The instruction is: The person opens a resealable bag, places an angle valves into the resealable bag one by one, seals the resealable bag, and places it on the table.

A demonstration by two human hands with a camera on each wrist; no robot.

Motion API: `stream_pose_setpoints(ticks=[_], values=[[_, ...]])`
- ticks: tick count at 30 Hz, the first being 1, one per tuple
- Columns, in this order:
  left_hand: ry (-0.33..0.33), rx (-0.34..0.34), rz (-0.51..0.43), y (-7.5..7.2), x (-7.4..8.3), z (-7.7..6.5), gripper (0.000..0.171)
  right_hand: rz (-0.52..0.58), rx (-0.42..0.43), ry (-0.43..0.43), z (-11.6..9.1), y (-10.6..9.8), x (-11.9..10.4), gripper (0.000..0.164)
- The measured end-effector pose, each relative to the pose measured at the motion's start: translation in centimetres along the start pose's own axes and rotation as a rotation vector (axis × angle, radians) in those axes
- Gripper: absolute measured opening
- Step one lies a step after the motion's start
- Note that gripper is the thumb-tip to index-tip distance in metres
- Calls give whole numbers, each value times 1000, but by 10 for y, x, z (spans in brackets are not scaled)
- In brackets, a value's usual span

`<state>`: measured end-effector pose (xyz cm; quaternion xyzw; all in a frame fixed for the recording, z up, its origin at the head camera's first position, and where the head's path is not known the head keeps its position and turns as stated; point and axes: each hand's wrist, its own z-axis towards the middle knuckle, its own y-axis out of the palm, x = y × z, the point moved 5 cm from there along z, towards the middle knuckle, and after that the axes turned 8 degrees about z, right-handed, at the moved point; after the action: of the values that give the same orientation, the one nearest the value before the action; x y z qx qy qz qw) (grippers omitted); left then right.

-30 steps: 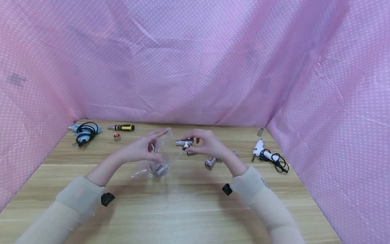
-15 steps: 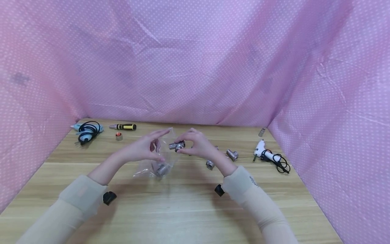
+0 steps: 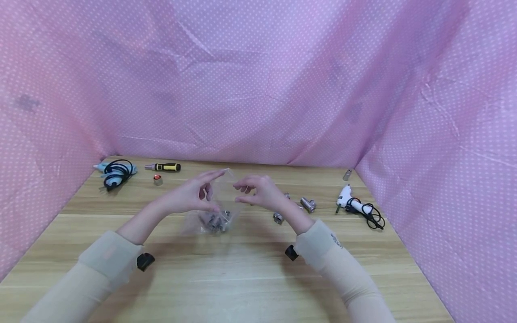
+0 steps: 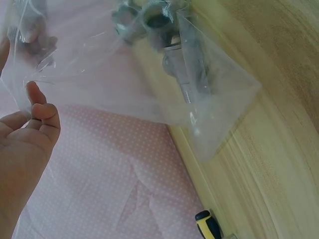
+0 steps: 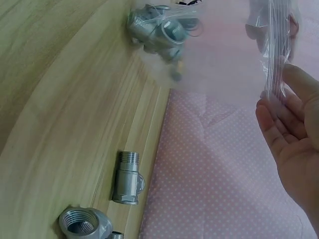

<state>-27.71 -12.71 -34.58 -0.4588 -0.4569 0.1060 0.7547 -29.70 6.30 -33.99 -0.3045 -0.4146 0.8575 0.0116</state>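
My left hand (image 3: pixel 190 195) holds a clear zip bag (image 3: pixel 193 223) by its mouth, thumb and index finger spread apart. Several metal pipe fittings (image 5: pixel 159 32) lie inside, at the bottom of the bag. Beside the bag's opening is my right hand (image 3: pixel 260 193), its fingers apart with no fitting between them; in the right wrist view its fingertips are close to the zip strip (image 5: pixel 276 55), and whether they touch it I cannot tell. On the table behind the right forearm lie more fittings, among them a threaded tee (image 3: pixel 308 205) and another fitting (image 3: pixel 278 218), partly hidden by the arm.
A blue glue gun (image 3: pixel 115 174) with a coiled black cord, a yellow-black screwdriver (image 3: pixel 163 167) and a small metal ring with red inside (image 3: pixel 158 180) are back left. At right are a white glue gun (image 3: pixel 351 200) and a metal cylinder (image 3: pixel 347 175). Pink cloth (image 3: pixel 258 89) surrounds the table.
My right hand moved left to the bag's mouth with a tee fitting and let it go; the fitting dropped into the bag. My left hand stayed nearly still.
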Motion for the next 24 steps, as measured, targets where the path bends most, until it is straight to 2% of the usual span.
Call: stream_pose_setpoints(ticks=[7,14,19,24], values=[[4,6,2,1,2,-1,100,39,-37,3,-6,-7,-4,37],[11,18,26,3,-1,-3,95,57,-46,34,-24,-26,-4,42],[2,41,-3,5,-1,-6,87,36,-45,87,-42,-37,7,40],[-4,95,-28,8,-1,-6,72,-9,-42,145,-61,-44,24,40]])
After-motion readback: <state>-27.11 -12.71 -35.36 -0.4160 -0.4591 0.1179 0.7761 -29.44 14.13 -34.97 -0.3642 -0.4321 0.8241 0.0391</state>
